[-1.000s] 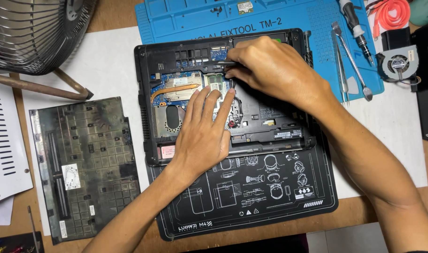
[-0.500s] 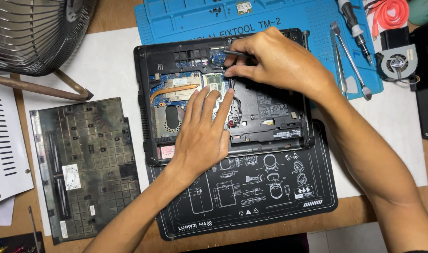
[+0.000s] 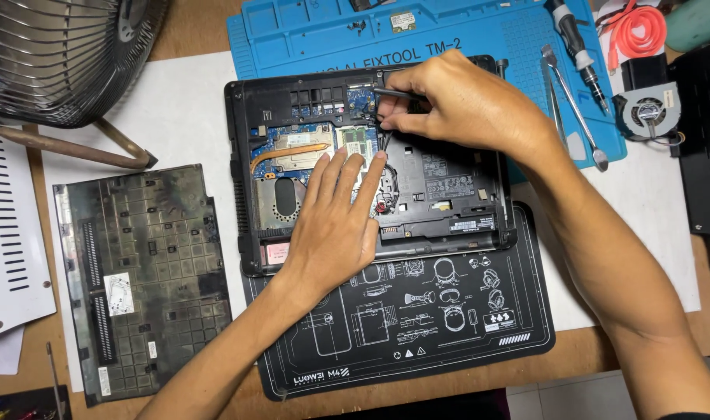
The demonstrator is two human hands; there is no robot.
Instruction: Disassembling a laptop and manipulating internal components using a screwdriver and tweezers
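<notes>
Right hand [image 3: 464, 105] now higher on opened laptop [image 3: 448, 194]

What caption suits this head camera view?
Left hand rests flat on an opened laptop while right hand works a thin dark tool inside.

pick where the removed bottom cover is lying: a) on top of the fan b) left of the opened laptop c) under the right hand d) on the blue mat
b: the dusty bottom cover lies flat on the white sheet to the left of the opened laptop, while the left hand rests on the laptop's insides and the right hand holds a thin black tool over them.
</notes>
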